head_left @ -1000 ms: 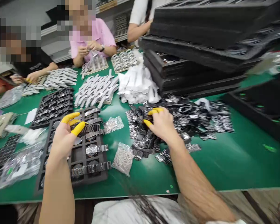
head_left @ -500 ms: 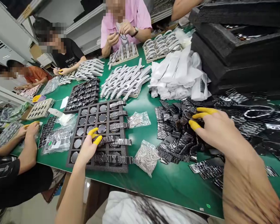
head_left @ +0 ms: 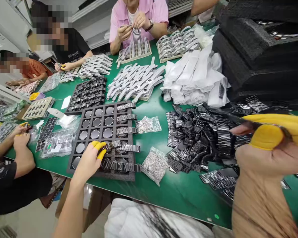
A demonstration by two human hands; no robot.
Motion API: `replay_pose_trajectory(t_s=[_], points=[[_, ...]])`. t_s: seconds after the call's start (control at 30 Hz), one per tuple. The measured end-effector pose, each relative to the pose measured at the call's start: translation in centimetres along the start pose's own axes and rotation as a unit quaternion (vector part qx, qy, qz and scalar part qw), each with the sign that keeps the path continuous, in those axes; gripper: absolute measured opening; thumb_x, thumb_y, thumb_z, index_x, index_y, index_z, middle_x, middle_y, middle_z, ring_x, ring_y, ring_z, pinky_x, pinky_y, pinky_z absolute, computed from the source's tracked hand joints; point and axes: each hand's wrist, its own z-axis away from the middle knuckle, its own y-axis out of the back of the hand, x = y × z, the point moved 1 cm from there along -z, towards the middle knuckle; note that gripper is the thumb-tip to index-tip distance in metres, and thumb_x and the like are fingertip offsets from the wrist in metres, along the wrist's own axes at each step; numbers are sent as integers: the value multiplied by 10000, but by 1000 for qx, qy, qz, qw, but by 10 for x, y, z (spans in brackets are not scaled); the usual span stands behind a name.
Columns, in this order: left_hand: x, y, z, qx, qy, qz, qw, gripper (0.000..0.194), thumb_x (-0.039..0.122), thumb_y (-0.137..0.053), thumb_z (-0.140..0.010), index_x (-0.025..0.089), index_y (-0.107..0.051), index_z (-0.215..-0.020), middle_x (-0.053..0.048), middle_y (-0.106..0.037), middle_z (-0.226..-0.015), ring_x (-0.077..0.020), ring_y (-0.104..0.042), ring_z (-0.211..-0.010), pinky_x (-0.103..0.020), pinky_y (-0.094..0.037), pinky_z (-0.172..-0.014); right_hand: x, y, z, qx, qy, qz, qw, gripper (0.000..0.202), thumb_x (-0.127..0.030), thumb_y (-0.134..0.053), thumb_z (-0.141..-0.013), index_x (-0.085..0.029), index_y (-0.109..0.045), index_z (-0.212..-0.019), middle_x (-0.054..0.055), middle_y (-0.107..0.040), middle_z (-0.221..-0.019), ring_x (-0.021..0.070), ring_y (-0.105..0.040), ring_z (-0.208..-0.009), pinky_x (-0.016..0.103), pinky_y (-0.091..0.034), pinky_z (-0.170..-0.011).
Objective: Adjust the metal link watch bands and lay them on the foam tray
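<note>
My left hand (head_left: 88, 163), with yellow finger cots on its fingertips, pinches the end of a black metal watch band (head_left: 115, 144) over the dark foam tray (head_left: 72, 167). Round watch heads (head_left: 94, 133) sit in the tray's compartments, and bands lie across its right column. My right hand (head_left: 265, 152), also in yellow finger cots, is raised close to the camera at the right. Its fingers are closed together, with a dark blurred edge between them that I cannot make out. Behind and left of it spreads a pile of black metal watch bands (head_left: 196, 135).
Two clear bags of small metal pins (head_left: 155, 165) (head_left: 149, 124) lie between tray and pile. Beyond are white-strapped watches (head_left: 136, 81), white-wrapped pieces (head_left: 191, 77) and stacked black foam (head_left: 260, 59). Co-workers sit along the green table (head_left: 181, 198), one in a pink shirt (head_left: 149, 13).
My right hand has lifted from the band pile toward the camera and rightward, its fingers closing. My left hand has shifted slightly down-left, still at the watch band. The view has moved a little.
</note>
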Motion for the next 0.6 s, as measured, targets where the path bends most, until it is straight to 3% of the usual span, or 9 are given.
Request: replay_pose_trajectory(t_s=[0.07, 0.13, 0.23, 0.27, 0.33, 0.37, 0.43, 0.5, 0.6], points=[[27, 12, -6, 20, -30, 31, 999, 325, 336, -576, -1022, 234, -654, -1321, -109, -648, -1323, -289, -617, -1274, -512, -511, -1135, -27, 0, 5, -68, 29, -80, 994, 402, -442, -870, -794, -207, -622, -582, 52, -636, -599, 196, -615, -455, 345, -498, -375], [63, 17, -16, 23, -84, 83, 993, 410, 375, -629, -1009, 267, -605, -1403, -109, -597, -1458, -291, -564, -1377, -504, -477, -1184, -52, -1, 18, -173, -33, -201, 964, 182, -323, -784, -909, -183, -761, -796, 85, -746, -775, 179, -657, -484, 314, -524, -365], [122, -3, -34, -55, -176, 153, 971, 658, 450, -758, -921, 249, -531, -1505, -144, -506, -1592, -334, -486, -1466, -511, -419, -1235, -77, -5, 43, -298, -111, -318, 893, 129, -242, -686, -991, -224, -801, -1047, 89, -782, -955, 190, -732, -616, 300, -582, -419], [138, -15, -41, -117, -191, 188, 956, 664, 458, -770, -907, 234, -545, -1490, -149, -551, -1556, -332, -543, -1410, -493, -456, -1200, -80, -8, 50, -321, -102, -323, 885, 122, -239, -697, -986, -239, -801, -1051, 80, -784, -959, 197, -748, -679, 303, -605, -470], [160, -40, -52, -253, -181, 285, 907, 436, 398, -670, -978, 211, -629, -1369, -128, -721, -1316, -269, -703, -1146, -408, -583, -1002, -79, -12, 56, -351, -79, -296, 885, 81, -262, -717, -977, -251, -791, -1008, 57, -781, -930, 205, -750, -778, 322, -637, -607], [167, -49, -58, -290, -158, 326, 886, 327, 364, -605, -1011, 199, -665, -1286, -109, -769, -1165, -234, -732, -1012, -358, -603, -892, -74, -15, 56, -366, -84, -272, 886, 83, -284, -704, -988, -250, -779, -1003, 50, -775, -916, 204, -742, -802, 328, -634, -659], [172, -57, -69, -303, -93, 405, 858, 247, 331, -535, -1033, 180, -686, -1156, -60, -765, -891, -173, -715, -773, -282, -579, -716, -63, -19, 52, -414, -128, -213, 876, 134, -319, -638, -1027, -240, -747, -1032, 43, -761, -920, 194, -719, -802, 326, -613, -706], [172, -49, -83, -263, -39, 492, 829, 243, 350, -574, -1007, 167, -672, -1132, -14, -703, -743, -143, -675, -627, -256, -547, -625, -54, -21, 48, -535, -155, -152, 817, 150, -297, -591, -1042, -226, -723, -1050, 40, -755, -946, 188, -707, -812, 312, -588, -719], [173, -25, -106, -222, -28, 628, 746, 271, 324, -640, -944, 152, -669, -1151, 12, -676, -706, -119, -613, -465, -243, -487, -496, -54, -22, 55, -753, -69, -31, 654, 99, -207, -631, -990, -212, -730, -992, 51, -746, -973, 211, -706, -887, 314, -559, -782]])
